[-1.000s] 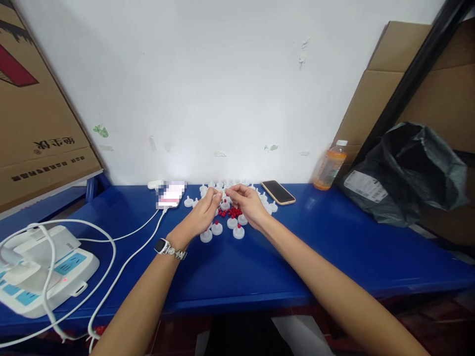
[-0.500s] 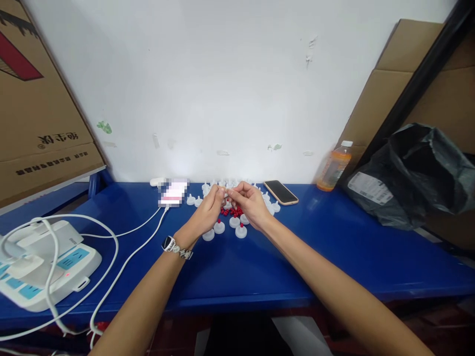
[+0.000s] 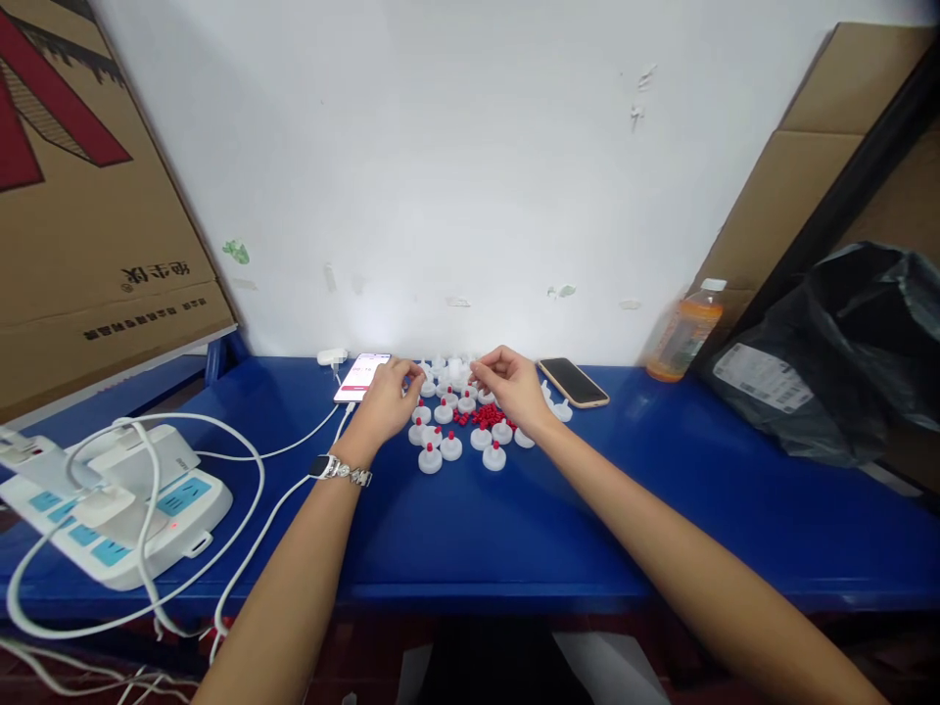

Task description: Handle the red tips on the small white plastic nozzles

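Observation:
My left hand is over the left side of a cluster of white nozzle caps, fingers curled in towards the thumb. Whatever its fingertips hold is too small to make out. My right hand hovers at the right of the cluster, thumb and fingers pinched close to a translucent white cap; what is in the pinch is unclear. Several of the white caps, such as the front one, stand upright with red tips. Between the hands lies a heap of small red tips. Caps at the back right show plain white nozzles.
A lit phone on a cable lies left of my left hand. Another phone is right of the caps. An orange bottle and a black plastic bag stand farther right. A power strip with looping cables occupies the left.
My hands were together over the caps and have moved apart, the left one leftward. More red-tipped caps and the red heap now show between them. The view has shifted slightly left.

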Demonstrator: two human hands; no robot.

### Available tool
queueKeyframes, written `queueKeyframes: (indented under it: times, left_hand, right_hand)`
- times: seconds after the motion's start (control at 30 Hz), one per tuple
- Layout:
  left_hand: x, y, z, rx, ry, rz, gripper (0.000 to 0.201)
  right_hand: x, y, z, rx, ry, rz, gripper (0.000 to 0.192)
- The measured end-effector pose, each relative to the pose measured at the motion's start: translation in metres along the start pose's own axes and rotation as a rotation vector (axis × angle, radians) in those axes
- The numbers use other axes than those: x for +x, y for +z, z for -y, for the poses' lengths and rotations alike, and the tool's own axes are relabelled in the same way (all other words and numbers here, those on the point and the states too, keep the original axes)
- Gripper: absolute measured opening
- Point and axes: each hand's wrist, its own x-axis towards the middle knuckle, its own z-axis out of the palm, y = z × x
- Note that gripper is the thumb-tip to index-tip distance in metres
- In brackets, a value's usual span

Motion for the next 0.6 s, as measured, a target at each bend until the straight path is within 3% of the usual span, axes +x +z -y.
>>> queueKeyframes:
  times: [0.23,0.5,0.6]
  left_hand:
    - [-0.006,0.002,0.007,-0.01,-0.04,0.214,0.024]
    - [-0.004,-0.002,0.007,-0.058,-0.069,0.221,0.023]
    - [-0.004,-0.002,0.009,-0.025,-0.067,0.188,0.027]
  right_hand:
    - [0.031,0.025,-0.008,-0.421,-0.093,0.18,0.006]
    - [0.044,0.041,-0.018,-0.742,-0.12,0.469,0.009]
    - [0.048,0.043,-0.019,-0.829,-0.124,0.519,0.004]
